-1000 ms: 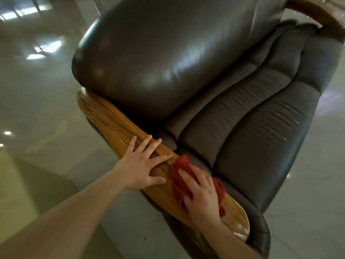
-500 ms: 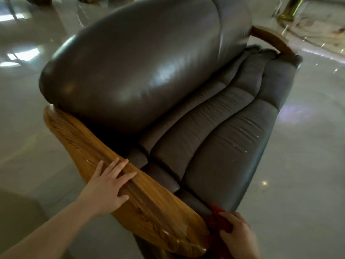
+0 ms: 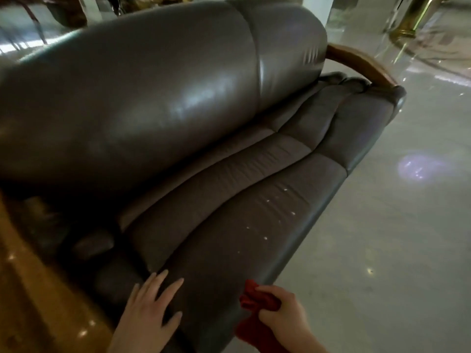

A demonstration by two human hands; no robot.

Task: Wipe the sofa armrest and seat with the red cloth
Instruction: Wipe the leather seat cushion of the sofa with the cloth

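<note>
My left hand (image 3: 150, 309) lies flat on the seat (image 3: 229, 225) at the bottom centre of the frame, fingers straight and spread. My right hand (image 3: 283, 317), just to its right, grips the bunched cloth (image 3: 257, 301) with thumb and fingers curled round it. The cloth sits at the seat's front edge, and a fold hangs below my hand. Small white specks (image 3: 267, 201) dot the seat's front cushion. The near armrest (image 3: 23, 276) runs along the lower left, blurred. The far armrest (image 3: 356, 59) curves at the upper right, beside the glossy backrest (image 3: 140, 98). Shiny floor (image 3: 382, 225) fills the right side.
</note>
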